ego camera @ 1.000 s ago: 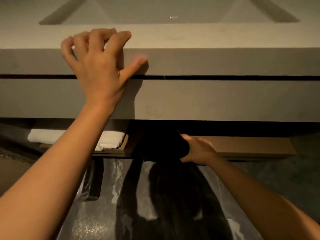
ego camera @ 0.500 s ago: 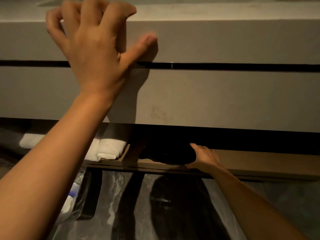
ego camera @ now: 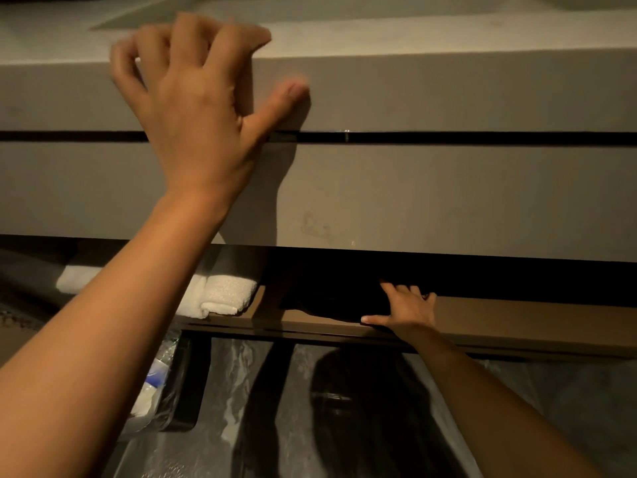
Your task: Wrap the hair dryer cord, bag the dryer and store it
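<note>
Black bag [ego camera: 331,300] sits on the brown shelf [ego camera: 517,326] under the sink counter [ego camera: 448,188], right next to the right hand [ego camera: 406,310]. It is very dark there, so the hair dryer inside cannot be seen. The right hand is open, with its fingers spread out flat. The fingertips touch the side of the bag, and the thumb lies along the front edge of the shelf. It is not gripping anything.

On the far side of the bag from that hand, on the same shelf, lies a rolled white towel [ego camera: 227,294].

High above the bag, the left hand [ego camera: 196,108] rests on the gray counter. Its fingers curl over the top edge and its thumb presses flat on the front. It holds nothing else.

Below the left arm there is some clear plastic [ego camera: 151,391] with something white and blue in it. Under the right arm the floor [ego camera: 551,408] looks gray and shiny, with dark shadows on it.
</note>
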